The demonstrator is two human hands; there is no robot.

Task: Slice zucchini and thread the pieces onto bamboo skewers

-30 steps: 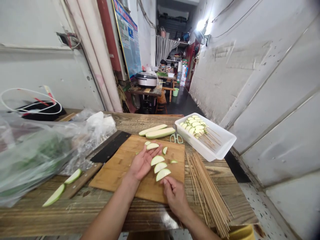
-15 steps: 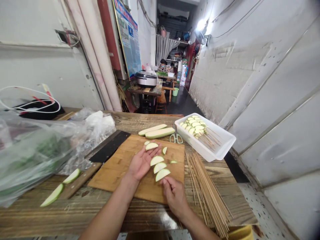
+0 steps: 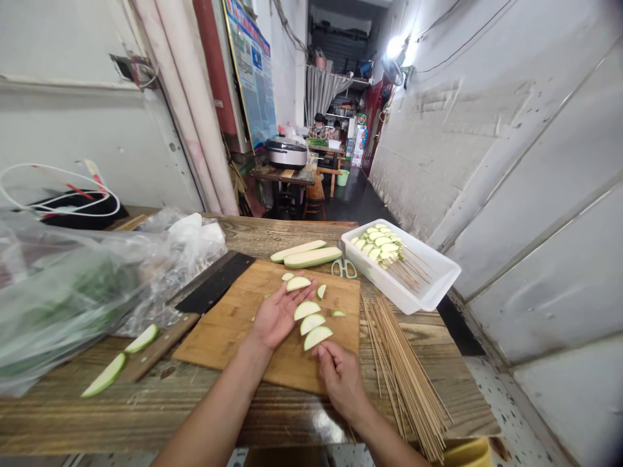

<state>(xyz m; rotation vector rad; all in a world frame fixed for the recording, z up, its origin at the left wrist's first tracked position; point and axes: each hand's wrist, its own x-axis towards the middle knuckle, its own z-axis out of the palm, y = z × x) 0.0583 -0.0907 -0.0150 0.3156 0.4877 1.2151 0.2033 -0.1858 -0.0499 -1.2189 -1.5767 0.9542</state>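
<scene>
My left hand [image 3: 276, 316] is turned palm up over the cutting board [image 3: 219, 337], holding a half-moon zucchini slice [image 3: 298, 283] at its fingertips. My right hand [image 3: 339, 375] pinches a thin skewer, mostly hidden by the fingers and slices. Three zucchini slices [image 3: 312, 323] sit in a row on it, just beyond my right fingertips and beside my left fingers. On the board, a few small zucchini pieces [image 3: 321, 292] lie around my left fingers. Two long zucchini halves [image 3: 312, 258] rest behind the board.
A white tray [image 3: 438, 288] of skewered slices stands at right, with green-handled scissors [image 3: 343, 268] beside it. Bare bamboo skewers [image 3: 409, 376] lie below. Left are a cleaver [image 3: 214, 285], zucchini pieces [image 3: 104, 376] and plastic bags [image 3: 63, 292]. A person [image 3: 318, 128] sits in the background.
The whole view has shifted slightly. Both hands keep nearly the same pose, with the single slice at my left fingertips and three slices in the row.
</scene>
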